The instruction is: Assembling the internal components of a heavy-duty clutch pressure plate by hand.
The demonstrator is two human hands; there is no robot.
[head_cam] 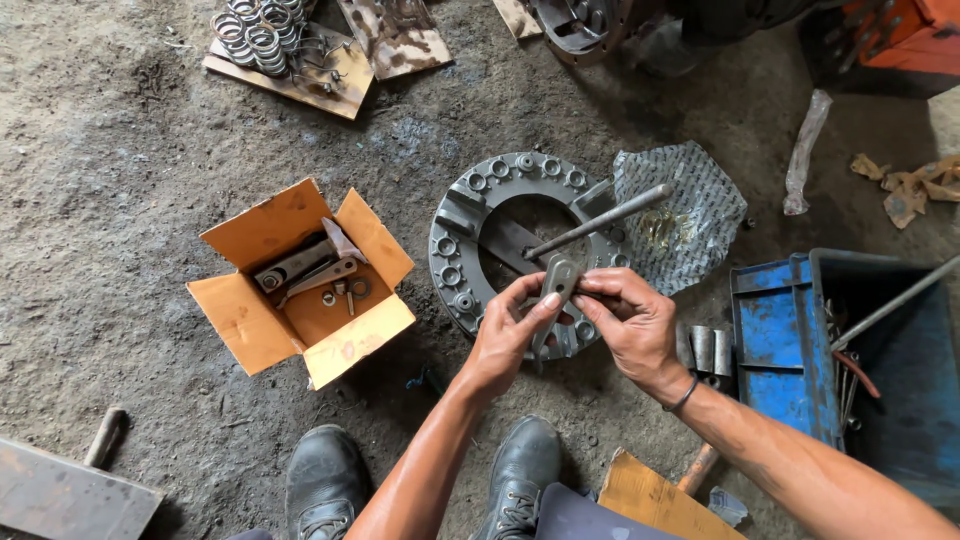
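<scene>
Orange-brown cardboard box [300, 285], grey metal ring plate [470, 240], blue toolbox [780, 340].

- Bare floor [120, 200] lies open along the left edge.
- Open cardboard box [305, 285], ring-shaped metal plate [460, 240] and blue toolbox [800, 340] crowd the middle and right.

Head camera, looking steeply down (close) at floor [120, 200].

- Left hand [512, 325] & forearm: bare, no sleeve, no glove, nothing on wrist.
- Right hand [625, 318]: bare too; thin dark band [685, 395] round the wrist.
- Both forearms uncovered to frame edge.
- Worn black leather lace-up boots [325, 480], scuffed, dusty toes, 2 in view.
- Dark grey trouser leg [580, 515] at bottom edge.
</scene>
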